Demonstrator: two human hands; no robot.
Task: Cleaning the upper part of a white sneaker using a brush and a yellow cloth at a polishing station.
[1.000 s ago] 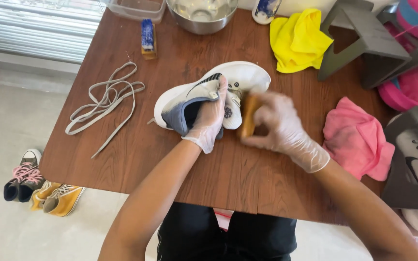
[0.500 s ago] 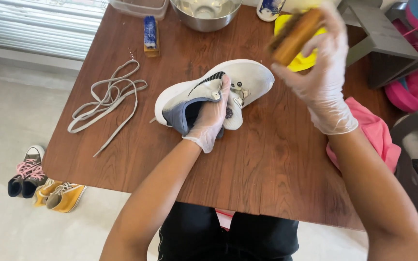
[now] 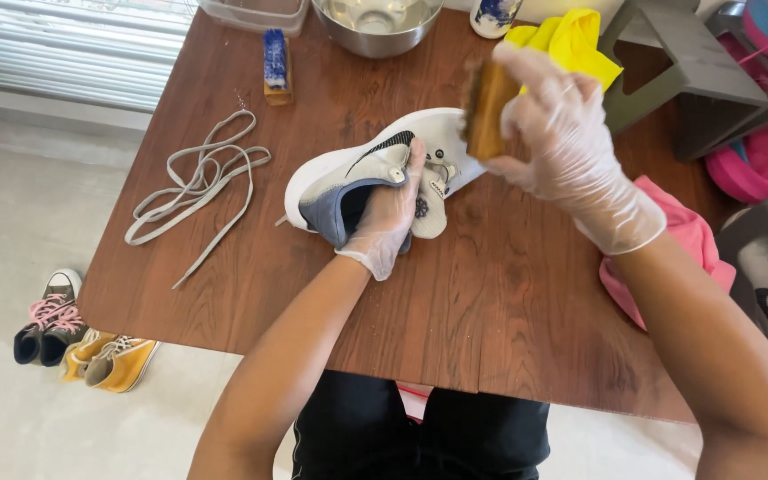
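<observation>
A white sneaker (image 3: 348, 173) with a blue lining lies on its side on the brown wooden table (image 3: 242, 267). My left hand (image 3: 388, 218), in a clear glove, grips the sneaker at its opening and tongue. My right hand (image 3: 562, 147), also gloved, holds a wooden brush (image 3: 486, 107) raised just above the sneaker's toe end. The brush stands nearly upright and does not seem to touch the shoe.
Loose grey laces (image 3: 197, 182) lie at the table's left. A blue-bristled brush (image 3: 276, 64), a metal bowl (image 3: 375, 22) and a clear tub (image 3: 255, 13) stand at the far edge. Yellow cloth (image 3: 571, 40) and pink cloth (image 3: 691, 244) lie right. Small shoes (image 3: 82, 333) sit on the floor.
My right hand lifted the brush off the sneaker toward the far edge, and has now come back down close above the shoe's toe end. My left hand kept its hold.
</observation>
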